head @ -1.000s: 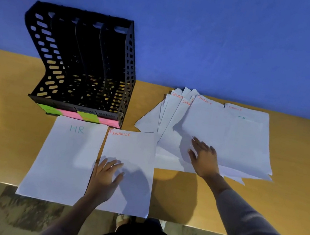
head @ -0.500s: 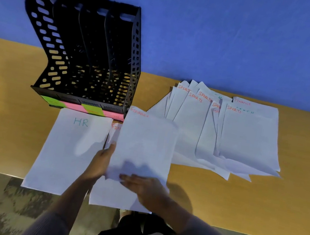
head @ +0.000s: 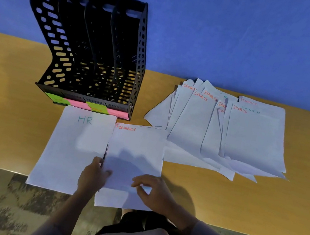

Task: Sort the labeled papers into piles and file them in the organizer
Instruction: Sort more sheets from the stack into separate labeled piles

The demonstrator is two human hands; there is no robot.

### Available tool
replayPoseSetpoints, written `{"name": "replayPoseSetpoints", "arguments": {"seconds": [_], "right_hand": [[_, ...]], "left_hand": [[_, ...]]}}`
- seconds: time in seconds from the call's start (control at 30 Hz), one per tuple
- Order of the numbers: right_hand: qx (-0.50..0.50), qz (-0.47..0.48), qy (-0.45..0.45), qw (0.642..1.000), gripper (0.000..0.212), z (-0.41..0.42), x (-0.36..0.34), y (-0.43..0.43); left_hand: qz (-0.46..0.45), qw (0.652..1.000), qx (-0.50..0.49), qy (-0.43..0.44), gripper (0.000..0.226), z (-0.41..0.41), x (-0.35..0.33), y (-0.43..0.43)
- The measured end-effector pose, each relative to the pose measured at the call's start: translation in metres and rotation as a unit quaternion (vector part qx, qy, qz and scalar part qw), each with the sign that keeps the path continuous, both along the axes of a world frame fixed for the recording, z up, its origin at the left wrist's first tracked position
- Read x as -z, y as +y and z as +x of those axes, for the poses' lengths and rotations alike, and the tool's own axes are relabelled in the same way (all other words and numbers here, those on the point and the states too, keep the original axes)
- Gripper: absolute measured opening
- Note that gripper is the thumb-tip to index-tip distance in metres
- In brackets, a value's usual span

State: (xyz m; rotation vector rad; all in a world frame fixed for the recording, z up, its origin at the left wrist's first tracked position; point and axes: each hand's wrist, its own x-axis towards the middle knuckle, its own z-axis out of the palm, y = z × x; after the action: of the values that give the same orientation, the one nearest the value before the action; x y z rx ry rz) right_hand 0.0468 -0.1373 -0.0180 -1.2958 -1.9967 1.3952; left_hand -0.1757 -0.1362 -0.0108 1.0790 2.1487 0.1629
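Finance sheet (head: 136, 151) lay atop its pile on the counter (head: 11, 94), beside the HR sheet (head: 72, 145). Light, limp, probably slippery. Left hand (head: 92, 177) pinched its left edge, right hand (head: 151, 193) its lower edge.

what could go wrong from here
The white sheet marked HR and the lower white sheet under the white sheet marked FINANCE overhang the wooden table's near edge; the left hand and right hand gripping the top one could nudge them off.
The fanned pile of white papers mixes SPORTS and FINANCE labels, some covered, so one could be missorted.
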Motion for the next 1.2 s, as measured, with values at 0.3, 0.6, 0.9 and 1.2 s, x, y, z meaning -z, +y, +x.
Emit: {"name": "replayPoseSetpoints", "arguments": {"seconds": [0.3, 0.6, 0.9, 1.2], "right_hand": [[0.043, -0.104, -0.120, 0.986, 0.037, 0.000, 0.024, 0.001], [0.045, -0.111, -0.171, 0.978, 0.050, -0.006, 0.028, 0.004], [0.087, 0.089, -0.188, 0.974, 0.038, 0.019, 0.005, 0.037], [0.216, 0.180, -0.106, 0.954, 0.026, 0.065, -0.011, 0.078]], "left_hand": [[0.049, 0.896, 0.433, 0.089, 0.096, 0.021, 0.020, -0.038], [0.117, 0.803, 0.563, 0.153, 0.094, 0.029, 0.019, -0.035], [0.078, 0.804, 0.569, 0.155, 0.106, 0.021, 0.020, -0.026], [0.112, 0.790, 0.596, 0.093, 0.088, 0.034, 0.024, -0.031]]}}
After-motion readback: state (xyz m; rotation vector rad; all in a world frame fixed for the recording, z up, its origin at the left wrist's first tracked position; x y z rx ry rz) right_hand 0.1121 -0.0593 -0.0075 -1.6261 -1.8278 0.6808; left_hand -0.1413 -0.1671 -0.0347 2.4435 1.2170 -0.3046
